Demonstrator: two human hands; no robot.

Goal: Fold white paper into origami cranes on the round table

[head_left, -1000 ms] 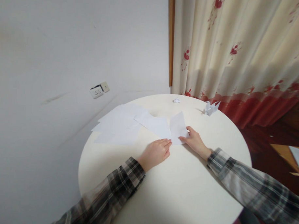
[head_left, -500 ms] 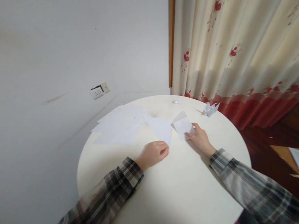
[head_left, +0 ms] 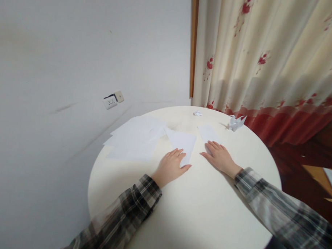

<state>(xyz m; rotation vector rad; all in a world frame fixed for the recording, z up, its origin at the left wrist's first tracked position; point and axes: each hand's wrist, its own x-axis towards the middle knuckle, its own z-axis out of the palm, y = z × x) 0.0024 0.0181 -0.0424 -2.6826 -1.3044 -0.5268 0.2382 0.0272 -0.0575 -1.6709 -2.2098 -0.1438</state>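
Observation:
On the round white table, my left hand lies open, palm down, its fingers over the near corner of a sheet of white paper. My right hand is also open and flat, its fingertips on the near end of a smaller white piece of paper. Part of each paper is hidden beneath the fingers. The two papers lie apart, a strip of bare tabletop between them.
Several overlapping white sheets spread over the table's left side. A folded paper crane stands at the far right edge, and a small folded paper piece sits at the back. Behind are a wall socket and a flowered curtain.
My right hand has let go of the raised paper, which now lies on the table, and flattened over it. My left hand has opened from a curled shape and spread over the sheet.

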